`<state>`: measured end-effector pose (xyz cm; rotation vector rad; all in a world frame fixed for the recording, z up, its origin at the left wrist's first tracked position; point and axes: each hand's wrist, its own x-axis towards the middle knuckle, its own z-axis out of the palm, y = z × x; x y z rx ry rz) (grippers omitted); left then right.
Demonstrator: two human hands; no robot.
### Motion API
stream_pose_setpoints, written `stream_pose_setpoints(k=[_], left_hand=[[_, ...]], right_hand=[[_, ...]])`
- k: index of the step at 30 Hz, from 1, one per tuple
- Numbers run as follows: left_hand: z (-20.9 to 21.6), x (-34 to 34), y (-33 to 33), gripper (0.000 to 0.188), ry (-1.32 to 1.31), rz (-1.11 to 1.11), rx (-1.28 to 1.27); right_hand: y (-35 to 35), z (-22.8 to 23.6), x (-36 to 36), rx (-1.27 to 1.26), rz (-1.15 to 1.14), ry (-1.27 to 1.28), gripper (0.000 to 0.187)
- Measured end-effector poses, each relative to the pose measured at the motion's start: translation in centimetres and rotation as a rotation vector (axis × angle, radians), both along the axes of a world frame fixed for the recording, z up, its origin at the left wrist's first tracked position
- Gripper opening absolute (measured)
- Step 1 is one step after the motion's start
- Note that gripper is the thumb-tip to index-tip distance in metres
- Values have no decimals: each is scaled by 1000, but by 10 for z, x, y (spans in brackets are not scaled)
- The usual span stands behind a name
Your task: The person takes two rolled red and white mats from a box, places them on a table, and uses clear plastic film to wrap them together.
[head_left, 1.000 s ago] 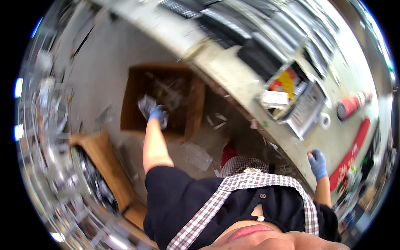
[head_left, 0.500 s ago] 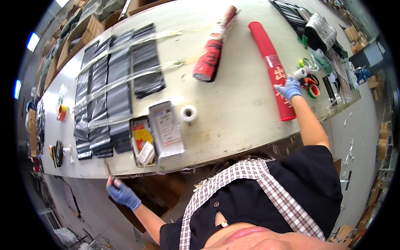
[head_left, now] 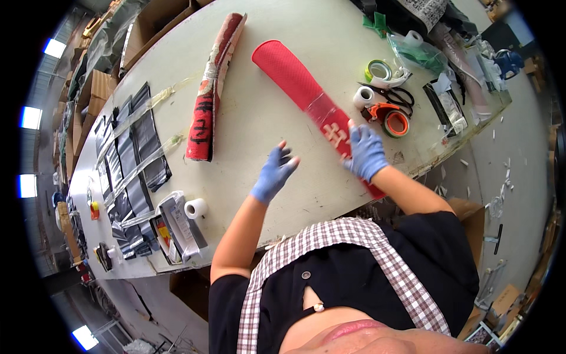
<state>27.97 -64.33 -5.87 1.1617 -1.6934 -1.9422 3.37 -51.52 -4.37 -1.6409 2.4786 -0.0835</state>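
A rolled red mat (head_left: 289, 71) with pale characters lies slantwise on the table, a clear band round its middle. My right hand (head_left: 367, 152), in a blue fingerless glove, grips the roll near its lower end. My left hand (head_left: 275, 173), gloved the same way, is open above the table, left of the red roll and apart from it. Farther left lies a second roll (head_left: 207, 103), red and white with black characters, untouched by either hand.
Right of the red roll are a white tape roll (head_left: 364, 96), black scissors (head_left: 398, 97) and an orange tape dispenser (head_left: 394, 121). Flat black plastic bags (head_left: 131, 165) lie at the left. A grey tray (head_left: 180, 227) and another white roll (head_left: 196, 207) sit near the front edge.
My left hand has come up from below the table edge to over the tabletop. The red roll has shifted and tilted more, with my right hand on it. The view has turned rightward.
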Motion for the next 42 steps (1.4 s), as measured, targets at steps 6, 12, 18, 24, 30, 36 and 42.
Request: stream_pose_setpoints(k=[6, 12, 18, 24, 30, 36, 42], left_hand=[[-46, -91, -14, 67, -44, 294, 251], [-35, -74, -16, 68, 131, 344, 414], [-3, -45, -3, 75, 429, 367, 220], [31, -11, 3, 74, 349, 255, 80], [21, 31, 8, 49, 351, 233, 73], [35, 31, 29, 91, 250, 243, -77], [22, 36, 28, 53, 185, 371, 70]], right_hand=[[23, -9, 13, -355, 302, -430, 91], [-12, -6, 8, -99, 72, -1114, 105], [2, 13, 4, -138, -3, -1883, 97], [15, 0, 17, 138, 62, -2058, 104], [26, -9, 48, 370, -35, -2455, 107], [38, -30, 76, 451, -136, -2807, 104], [43, -34, 78, 528, -152, -2746, 102]])
